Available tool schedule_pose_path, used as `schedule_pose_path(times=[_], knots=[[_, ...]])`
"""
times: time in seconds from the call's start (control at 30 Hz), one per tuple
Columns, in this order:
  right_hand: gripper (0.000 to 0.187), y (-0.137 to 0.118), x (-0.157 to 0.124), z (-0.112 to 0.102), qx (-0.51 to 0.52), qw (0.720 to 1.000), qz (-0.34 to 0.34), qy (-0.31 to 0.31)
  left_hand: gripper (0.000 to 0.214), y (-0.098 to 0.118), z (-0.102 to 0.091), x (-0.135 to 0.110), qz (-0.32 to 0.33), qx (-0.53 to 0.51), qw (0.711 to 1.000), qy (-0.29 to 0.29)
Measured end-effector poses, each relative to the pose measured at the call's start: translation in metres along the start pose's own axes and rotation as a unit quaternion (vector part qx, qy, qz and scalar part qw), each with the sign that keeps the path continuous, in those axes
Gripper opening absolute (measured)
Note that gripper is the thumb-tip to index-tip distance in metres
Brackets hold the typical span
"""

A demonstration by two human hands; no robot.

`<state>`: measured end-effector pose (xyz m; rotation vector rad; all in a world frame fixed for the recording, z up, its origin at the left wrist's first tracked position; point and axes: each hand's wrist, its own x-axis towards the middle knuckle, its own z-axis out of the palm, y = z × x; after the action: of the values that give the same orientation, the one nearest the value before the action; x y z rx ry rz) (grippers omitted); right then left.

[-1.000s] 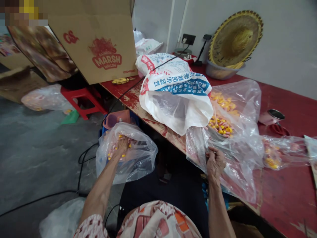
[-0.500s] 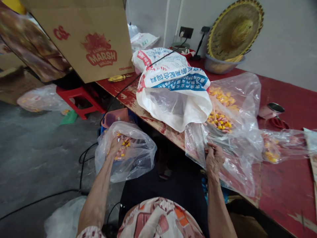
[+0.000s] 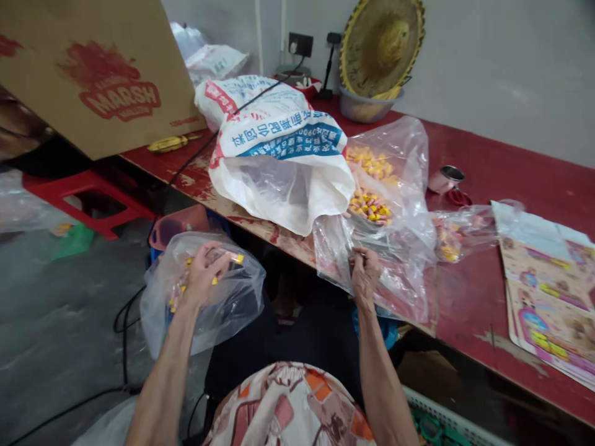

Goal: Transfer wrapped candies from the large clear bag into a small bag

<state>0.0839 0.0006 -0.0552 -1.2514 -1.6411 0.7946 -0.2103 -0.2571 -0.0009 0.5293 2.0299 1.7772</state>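
I view, remotely: left hand, fingers closed on a yellow-tipped sweet, over a clear bag; right hand, fingers narrow, pinching clear plastic at the bench edge. I list more sweets inside the bag.

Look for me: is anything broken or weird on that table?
Yes, the red table looks damaged: its paint is worn off in patches along the near edge, by the white sack. The straw hat looks funny too, tipped up on edge at the basin.
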Motion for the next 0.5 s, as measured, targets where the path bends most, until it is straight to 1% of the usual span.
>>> schedule_pose_path(times=[0.07, 0.13, 0.23, 0.27, 0.3, 0.37, 0.43, 0.5], knots=[[0.032, -0.001, 0.000, 0.000, 0.004, 1.000, -0.010, 0.001, 0.052, 0.012, 0.035, 0.000, 0.067, 0.022, 0.997, -0.030], [0.030, -0.002, -0.001, 0.000, 0.013, 1.000, -0.014, 0.000, 0.045, 0.018, 0.067, -0.001, 0.140, 0.062, 0.987, -0.040], [0.029, -0.003, -0.001, -0.001, 0.027, 0.999, -0.018, -0.009, 0.035, 0.016, 0.109, -0.001, 0.225, 0.138, 0.964, -0.033], [0.029, -0.003, -0.001, -0.001, 0.030, 0.999, -0.018, -0.013, 0.030, 0.013, 0.121, 0.000, 0.245, 0.168, 0.954, -0.043], [0.029, -0.004, -0.001, 0.000, 0.032, 0.999, -0.016, -0.017, 0.024, 0.010, 0.131, 0.003, 0.260, 0.198, 0.943, -0.060], [0.030, -0.004, -0.001, 0.000, 0.036, 0.999, -0.011, -0.020, 0.020, 0.005, 0.145, 0.011, 0.270, 0.256, 0.921, -0.116], [0.030, -0.005, -0.002, 0.001, 0.038, 0.999, -0.010, -0.016, 0.020, 0.004, 0.152, 0.020, 0.259, 0.305, 0.901, -0.169], [0.030, -0.006, -0.003, 0.002, 0.041, 0.999, -0.011, -0.009, 0.021, 0.006, 0.152, 0.026, 0.253, 0.323, 0.892, -0.189]])
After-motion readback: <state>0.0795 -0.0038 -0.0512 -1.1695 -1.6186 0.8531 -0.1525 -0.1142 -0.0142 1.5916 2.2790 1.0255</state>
